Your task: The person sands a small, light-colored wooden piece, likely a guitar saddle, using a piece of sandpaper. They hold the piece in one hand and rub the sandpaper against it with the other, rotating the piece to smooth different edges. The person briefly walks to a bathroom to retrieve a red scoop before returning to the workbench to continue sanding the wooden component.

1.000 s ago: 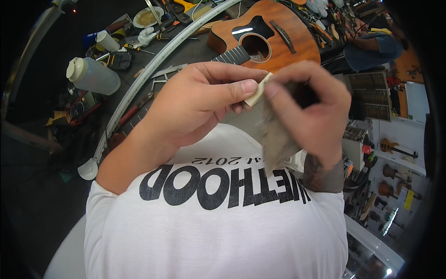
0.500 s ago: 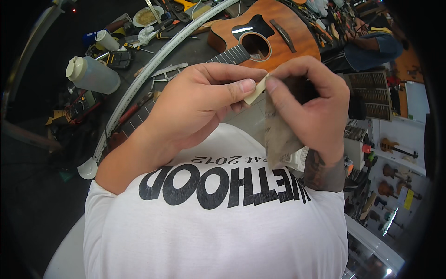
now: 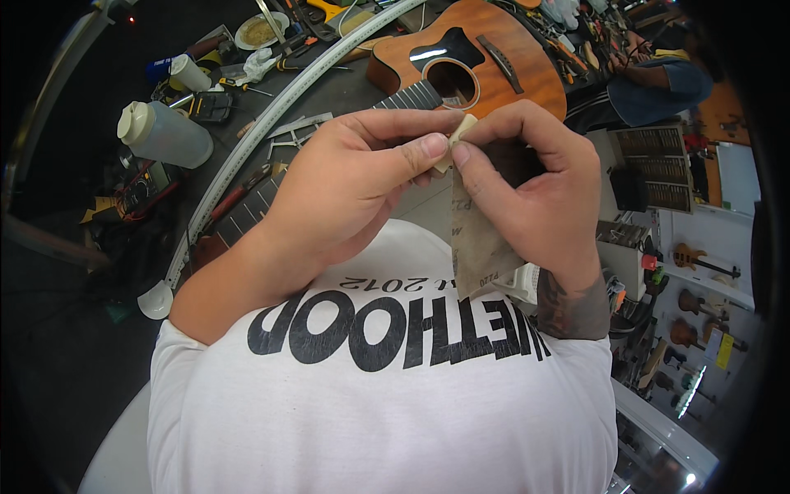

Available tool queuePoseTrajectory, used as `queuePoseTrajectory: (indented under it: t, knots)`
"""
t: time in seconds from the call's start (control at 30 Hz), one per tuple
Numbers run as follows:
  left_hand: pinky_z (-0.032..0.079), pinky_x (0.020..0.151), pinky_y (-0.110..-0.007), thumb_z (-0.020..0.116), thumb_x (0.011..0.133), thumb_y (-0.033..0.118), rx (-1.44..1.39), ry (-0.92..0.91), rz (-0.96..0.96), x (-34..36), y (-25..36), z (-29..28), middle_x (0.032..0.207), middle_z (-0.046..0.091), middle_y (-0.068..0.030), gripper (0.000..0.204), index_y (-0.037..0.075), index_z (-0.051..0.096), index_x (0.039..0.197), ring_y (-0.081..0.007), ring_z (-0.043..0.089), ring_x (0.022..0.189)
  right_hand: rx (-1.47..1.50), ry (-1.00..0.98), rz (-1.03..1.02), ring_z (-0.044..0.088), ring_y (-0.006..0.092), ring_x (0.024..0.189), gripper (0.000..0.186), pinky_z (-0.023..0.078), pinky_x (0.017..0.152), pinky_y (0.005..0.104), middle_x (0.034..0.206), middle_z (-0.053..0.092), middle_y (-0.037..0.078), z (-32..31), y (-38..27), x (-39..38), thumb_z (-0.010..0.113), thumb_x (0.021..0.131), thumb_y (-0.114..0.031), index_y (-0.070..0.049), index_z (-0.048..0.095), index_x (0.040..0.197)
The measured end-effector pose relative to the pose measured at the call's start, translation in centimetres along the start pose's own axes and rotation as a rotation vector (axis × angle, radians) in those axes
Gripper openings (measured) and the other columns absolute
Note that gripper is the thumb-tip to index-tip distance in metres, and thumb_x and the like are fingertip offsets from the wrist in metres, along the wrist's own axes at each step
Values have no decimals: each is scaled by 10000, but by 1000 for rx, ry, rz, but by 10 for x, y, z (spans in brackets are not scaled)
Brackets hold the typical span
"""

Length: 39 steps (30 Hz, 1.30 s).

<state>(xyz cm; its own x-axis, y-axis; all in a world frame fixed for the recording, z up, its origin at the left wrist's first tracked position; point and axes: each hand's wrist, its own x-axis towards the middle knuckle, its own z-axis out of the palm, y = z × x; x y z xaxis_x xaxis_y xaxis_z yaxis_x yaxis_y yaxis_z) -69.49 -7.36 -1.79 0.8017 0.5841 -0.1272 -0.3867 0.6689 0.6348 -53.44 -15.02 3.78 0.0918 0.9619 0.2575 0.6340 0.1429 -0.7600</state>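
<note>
Between the thumb and fingers of my left hand is a small cream-coloured strip, tilted upward; it looks like a guitar nut or saddle blank. My right hand pinches a brown sheet of sandpaper, whose free part hangs down in front of my shirt. Where the fingertips meet, the sandpaper's upper edge is against the strip. Just beyond my hands lies an acoustic guitar with a dark pickguard; its neck passes beneath my left forearm.
A pale curved strip edges the bench on the left. Past it stand a cloudy plastic bottle, a multimeter and a plate of granules. Loose tools crowd the upper right, near another person. Guitars hang at far right.
My right hand and the sandpaper have shifted slightly left along the strip. More of the strip's upper end now shows above my fingertips. My left hand has barely moved.
</note>
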Motion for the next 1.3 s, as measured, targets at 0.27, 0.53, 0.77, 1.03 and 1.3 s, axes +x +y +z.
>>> queuePoseTrajectory:
  t: [0.27,0.53,0.77,1.03,1.3]
  knots:
    - [444,993,-319,640,868,13,104,-80,-15,-7,7,-3,1201,615,-169,416,-70,541,1264,-198,584,1113,-13,-30,20,581,32,710,75,455,638,187,779,656,10,-1,-1,-2,690,804,-6,-6,630,850]
    - [448,979,-301,645,861,4,108,-89,-22,-8,6,-3,1201,616,-154,429,-70,537,1269,-186,583,1106,-30,-67,15,589,39,709,70,463,644,192,776,664,13,-6,-6,-2,687,810,-13,-1,637,858]
    - [459,957,-289,651,853,-1,110,-85,-40,-9,5,-2,1194,620,-150,425,-69,547,1259,-175,590,1084,-45,-50,22,603,52,724,66,473,655,201,775,663,18,-7,-6,-3,697,797,-13,1,648,839]
    - [478,936,-291,666,843,-3,121,-63,-38,-10,4,-2,1153,635,-153,398,-78,571,1222,-176,612,1037,-49,-82,80,612,67,711,65,476,648,213,786,677,38,-10,-6,0,697,794,-18,0,648,832]
    - [502,906,-294,703,827,18,120,-36,-21,-8,2,-3,1095,653,-162,390,-98,589,1181,-178,632,987,4,-80,122,610,62,716,78,479,654,220,791,679,32,-11,-4,0,703,791,-31,0,638,820]
